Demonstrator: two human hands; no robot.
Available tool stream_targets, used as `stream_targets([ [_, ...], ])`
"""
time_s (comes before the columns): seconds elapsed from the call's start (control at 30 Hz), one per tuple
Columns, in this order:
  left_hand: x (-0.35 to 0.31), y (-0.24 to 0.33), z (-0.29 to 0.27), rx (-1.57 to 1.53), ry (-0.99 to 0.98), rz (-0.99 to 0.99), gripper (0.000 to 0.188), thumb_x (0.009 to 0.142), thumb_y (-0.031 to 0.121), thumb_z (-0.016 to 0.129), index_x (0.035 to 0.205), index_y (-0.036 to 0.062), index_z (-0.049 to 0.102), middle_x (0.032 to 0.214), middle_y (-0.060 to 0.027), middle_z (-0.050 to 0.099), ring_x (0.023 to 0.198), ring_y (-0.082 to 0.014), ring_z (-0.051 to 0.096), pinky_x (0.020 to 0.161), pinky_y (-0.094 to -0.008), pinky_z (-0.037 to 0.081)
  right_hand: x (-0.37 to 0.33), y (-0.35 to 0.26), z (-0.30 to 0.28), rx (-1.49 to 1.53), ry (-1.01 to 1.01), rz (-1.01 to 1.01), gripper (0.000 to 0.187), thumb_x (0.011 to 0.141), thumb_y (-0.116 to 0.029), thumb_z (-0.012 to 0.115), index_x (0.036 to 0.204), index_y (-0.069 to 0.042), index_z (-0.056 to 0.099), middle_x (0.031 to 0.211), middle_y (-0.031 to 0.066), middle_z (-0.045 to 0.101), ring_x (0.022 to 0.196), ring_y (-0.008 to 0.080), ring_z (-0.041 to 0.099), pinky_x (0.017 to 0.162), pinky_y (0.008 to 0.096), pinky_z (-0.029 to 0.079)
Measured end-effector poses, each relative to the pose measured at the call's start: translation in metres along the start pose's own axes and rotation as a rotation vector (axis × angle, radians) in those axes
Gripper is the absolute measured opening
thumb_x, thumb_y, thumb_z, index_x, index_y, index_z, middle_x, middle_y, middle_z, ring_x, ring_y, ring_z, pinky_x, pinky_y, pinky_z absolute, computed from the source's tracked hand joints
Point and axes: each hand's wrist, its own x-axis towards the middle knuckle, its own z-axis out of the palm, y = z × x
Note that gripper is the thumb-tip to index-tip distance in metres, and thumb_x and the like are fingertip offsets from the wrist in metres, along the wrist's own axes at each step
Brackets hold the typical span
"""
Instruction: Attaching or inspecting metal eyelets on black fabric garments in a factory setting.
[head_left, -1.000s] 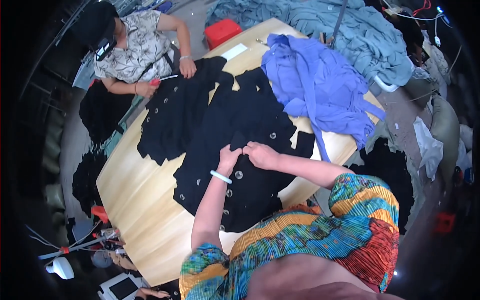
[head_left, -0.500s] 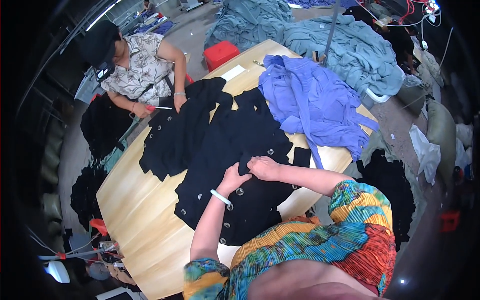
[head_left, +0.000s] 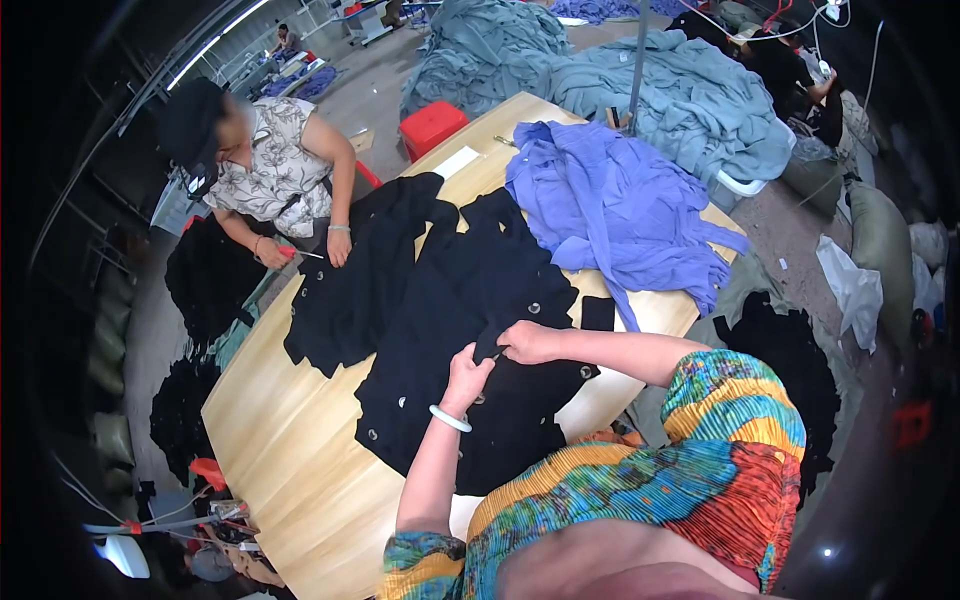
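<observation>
A black knit garment with several round shiny buttons lies spread over the wooden table in front of me. My left hand, with a pale bangle on the wrist, pinches a fold of it near the middle. Close beside it, my right hand grips the same raised fold from the right, its fingertips pressed together. What lies between the fingertips is too small to make out beyond black cloth. A small black cloth piece rests on the table right of my right hand.
Across the table a co-worker holds a red-handled tool over a second black garment. Purple garments are heaped at the far right. Beyond stand a red stool and large grey-green cloth piles.
My hands have lifted the pinched fold slightly and drawn it out a little between them. The whole view has shifted slightly. Across the table, the co-worker's hands have moved a little nearer.
</observation>
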Motion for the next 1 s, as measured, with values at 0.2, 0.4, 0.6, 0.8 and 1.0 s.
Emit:
stream_targets([
  [0.2,-0.009,-0.006,0.014,-0.189,-0.02,-0.175,0.03,0.071,0.001,0.051,0.101,-0.0038,0.05,0.089,-0.0093,0.057,0.08,-0.0156,0.054,0.073,-0.0269,0.044,-0.009,-0.008,0.015,-0.04,0.047,0.097,0.016,0.068,-0.009,0.051,0.077,0.002,0.059,0.074,0.0234,0.058,0.076,0.0378,0.057,0.072,0.0437,0.046],
  [0.4,-0.02,0.015,0.014,0.024,0.173,0.013,0.027,0.069,0.002,0.053,0.095,-0.0023,0.05,0.083,-0.0163,0.059,0.079,-0.026,0.059,0.07,-0.0334,0.045,-0.014,-0.017,-0.003,0.007,0.029,0.087,0.018,0.069,-0.007,0.05,0.083,0.001,0.059,0.078,0.0229,0.058,0.078,0.0367,0.057,0.073,0.0432,0.045],
  [0.6,-0.032,0.035,0.007,0.296,0.138,0.153,0.03,0.068,0.002,0.056,0.095,0.0011,0.045,0.072,-0.0225,0.057,0.073,-0.039,0.056,0.064,-0.0439,0.045,-0.02,-0.021,-0.007,-0.008,0.119,-0.069,0.016,0.069,-0.006,0.052,0.082,0.001,0.059,0.072,0.0206,0.057,0.072,0.0372,0.056,0.067,0.0439,0.046],
  [0.8,-0.04,0.04,-0.005,0.155,-0.03,0.222,0.028,0.069,0.003,0.057,0.096,0.0024,0.049,0.074,-0.0156,0.058,0.071,-0.0295,0.061,0.063,-0.034,0.046,-0.017,0.0,-0.007,0.107,-0.116,-0.01,0.022,0.075,-0.019,0.059,0.088,-0.001,0.057,0.074,0.0154,0.06,0.069,0.0225,0.06,0.062,0.0327,0.046],
  [1.0,-0.049,0.043,-0.035,-0.076,-0.316,-0.01,0.036,0.073,0.013,0.06,0.103,0.0021,0.045,0.077,-0.0075,0.051,0.055,-0.0126,0.051,0.04,-0.0243,0.042,-0.012,-0.02,-0.014,0.594,-0.355,0.203,0.041,0.072,-0.006,0.065,0.109,-0.004,0.049,0.087,-0.0001,0.056,0.073,0.0069,0.052,0.06,0.0225,0.044],
])
